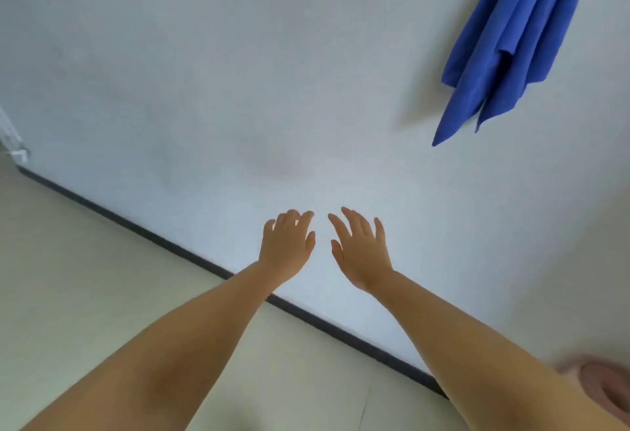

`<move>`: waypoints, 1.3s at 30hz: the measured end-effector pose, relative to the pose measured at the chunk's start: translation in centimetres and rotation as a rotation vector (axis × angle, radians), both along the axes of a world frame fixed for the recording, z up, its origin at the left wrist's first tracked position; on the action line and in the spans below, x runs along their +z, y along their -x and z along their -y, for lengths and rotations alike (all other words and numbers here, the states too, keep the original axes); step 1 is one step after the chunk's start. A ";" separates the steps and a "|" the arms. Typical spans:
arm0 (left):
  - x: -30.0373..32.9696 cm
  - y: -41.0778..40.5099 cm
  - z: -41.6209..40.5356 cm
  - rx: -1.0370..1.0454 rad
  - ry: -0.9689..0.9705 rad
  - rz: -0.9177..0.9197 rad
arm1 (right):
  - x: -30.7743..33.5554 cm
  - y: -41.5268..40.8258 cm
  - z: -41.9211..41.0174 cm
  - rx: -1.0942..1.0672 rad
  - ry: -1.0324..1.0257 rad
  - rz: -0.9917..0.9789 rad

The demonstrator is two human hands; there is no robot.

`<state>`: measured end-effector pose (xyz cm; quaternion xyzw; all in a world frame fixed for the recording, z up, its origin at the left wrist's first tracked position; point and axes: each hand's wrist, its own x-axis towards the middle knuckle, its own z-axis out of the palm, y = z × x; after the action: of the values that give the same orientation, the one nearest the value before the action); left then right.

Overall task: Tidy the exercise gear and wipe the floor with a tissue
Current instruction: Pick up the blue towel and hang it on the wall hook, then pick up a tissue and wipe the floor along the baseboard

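Where the dark baseboard (191,255) cuts diagonally from left edge to lower right, pale floor (68,277) lies open at lower left. Your left hand (286,246) and right hand (361,250) reach forward, fingers spread, holding nothing. A pink rolled mat (603,388) sits blurred at lower right; blue cloth (504,45) hangs upper right.

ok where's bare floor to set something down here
Bare floor runs left of the dark baseboard, out to the left hand. Another patch lies between the forearms. The lower right corner is tighter: a pink roll sits beside the right hand's arm.
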<state>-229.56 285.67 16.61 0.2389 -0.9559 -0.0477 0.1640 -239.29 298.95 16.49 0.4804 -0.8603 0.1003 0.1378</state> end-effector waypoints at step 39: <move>-12.8 -79.8 41.0 1.104 -0.418 0.312 | -13.0 -69.3 57.3 0.845 -0.578 0.153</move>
<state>-149.72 244.69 3.82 0.7305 -0.6740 -0.1067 -0.0278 -170.02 241.68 3.49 0.7956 -0.5915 -0.0595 -0.1164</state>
